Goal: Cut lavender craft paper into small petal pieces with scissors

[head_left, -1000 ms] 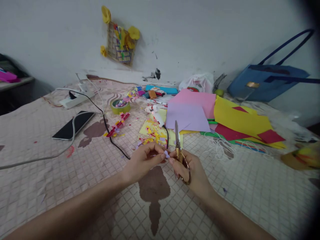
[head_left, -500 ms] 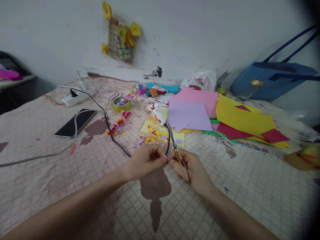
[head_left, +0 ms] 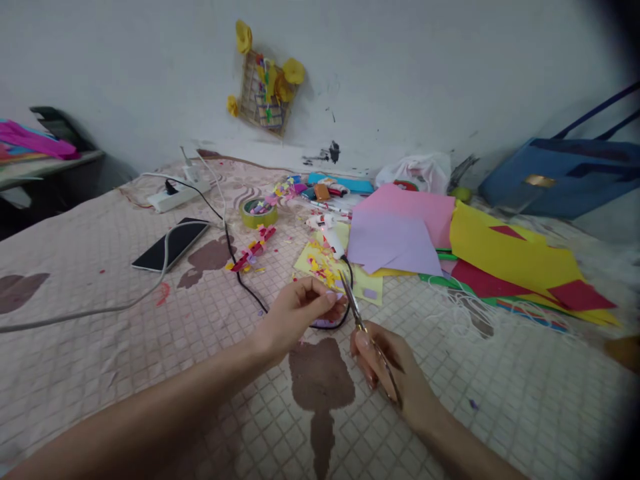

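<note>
The left hand pinches a tiny lilac paper scrap above a diamond-patterned cloth. The right hand curls around gold-handled metal scissors, their slim pointed blades just beside the scrap.

Your view is dim and evenly lit, with a cool grey cast on the wall; the light source is out of frame. Soft shadow darkens the cloth below your left forearm. The bag clasp glints dully. The purple scrap reads soft. Wide-angle stretch affects the edges; black covers both right corners.
</note>
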`<state>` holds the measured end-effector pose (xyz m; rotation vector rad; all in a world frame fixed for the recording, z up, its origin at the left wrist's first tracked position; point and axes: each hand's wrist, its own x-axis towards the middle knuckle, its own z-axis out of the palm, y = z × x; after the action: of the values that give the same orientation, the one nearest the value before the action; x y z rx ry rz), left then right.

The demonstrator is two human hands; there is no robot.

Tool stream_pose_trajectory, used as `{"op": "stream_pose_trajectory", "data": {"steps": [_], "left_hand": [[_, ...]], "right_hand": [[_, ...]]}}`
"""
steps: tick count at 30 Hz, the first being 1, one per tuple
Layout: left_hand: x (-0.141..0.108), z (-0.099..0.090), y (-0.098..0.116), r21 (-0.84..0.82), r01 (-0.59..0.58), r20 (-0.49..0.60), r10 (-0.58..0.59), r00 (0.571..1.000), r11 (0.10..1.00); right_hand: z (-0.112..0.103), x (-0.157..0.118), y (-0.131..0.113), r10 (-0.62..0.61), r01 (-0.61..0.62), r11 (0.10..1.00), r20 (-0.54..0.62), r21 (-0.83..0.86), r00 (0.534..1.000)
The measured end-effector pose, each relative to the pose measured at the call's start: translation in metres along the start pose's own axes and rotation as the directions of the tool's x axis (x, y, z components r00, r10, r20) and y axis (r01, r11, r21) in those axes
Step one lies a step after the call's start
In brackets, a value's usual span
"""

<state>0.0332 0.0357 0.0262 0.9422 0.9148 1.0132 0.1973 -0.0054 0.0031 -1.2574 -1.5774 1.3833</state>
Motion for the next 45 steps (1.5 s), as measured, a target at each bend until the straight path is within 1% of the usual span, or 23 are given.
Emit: {"op": "stream_pose_trajectory", "data": {"steps": [3,8,14,21,34,36,38,42,45], "left_hand": [[0.0004,-0.0006,-0.0001,-0.037,-0.012,-0.021,0.011,1.0,0.999],[0.0013,-0.0014,-0.002,-0.081,-0.022,-0.033,0.019,0.999,0.996],[0.0015,-0.0002,-0.0032,-0.117,-0.038,-0.048,0.032,0.998,0.992],[0.0007,0.0019,-0.0027,-0.128,-0.041,-0.07,0.033,0.997,0.991],[0.0012,0.0011,-0.0041,-0.122,-0.05,-0.063,0.043,0.997,0.991],[0.0012,0.0009,-0.0041,-0.126,-0.052,-0.058,0.045,0.997,0.991],[0.0013,0.0004,-0.0041,-0.127,-0.049,-0.058,0.042,0.997,0.991],[0.002,-0.0012,-0.0034,-0.095,-0.031,-0.052,0.026,0.998,0.995],[0.0028,-0.0027,-0.0013,-0.062,-0.019,-0.03,0.017,0.999,0.998]], "right_hand": [[0.0029,0.001,0.0024,-0.008,0.009,1.0,0.013,-0.028,1.0],[0.0056,0.0011,-0.0023,-0.004,0.004,0.995,-0.002,-0.104,1.0],[0.0041,0.0013,-0.0013,-0.013,0.012,0.987,-0.001,-0.158,1.0],[0.0037,0.0008,-0.0002,-0.028,0.028,0.985,0.001,-0.173,1.0],[0.0047,0.0012,-0.0018,-0.021,0.019,0.979,-0.008,-0.204,1.0],[0.0049,0.0016,0.0004,-0.012,0.009,0.98,-0.011,-0.199,1.0],[0.0046,0.0015,0.0027,0.006,-0.006,0.987,-0.002,-0.159,1.0],[0.0012,0.0001,0.0023,0.063,-0.06,0.998,0.068,-0.036,0.996],[-0.0036,-0.0009,-0.0012,0.063,-0.06,0.997,0.09,-0.039,0.994]]}}
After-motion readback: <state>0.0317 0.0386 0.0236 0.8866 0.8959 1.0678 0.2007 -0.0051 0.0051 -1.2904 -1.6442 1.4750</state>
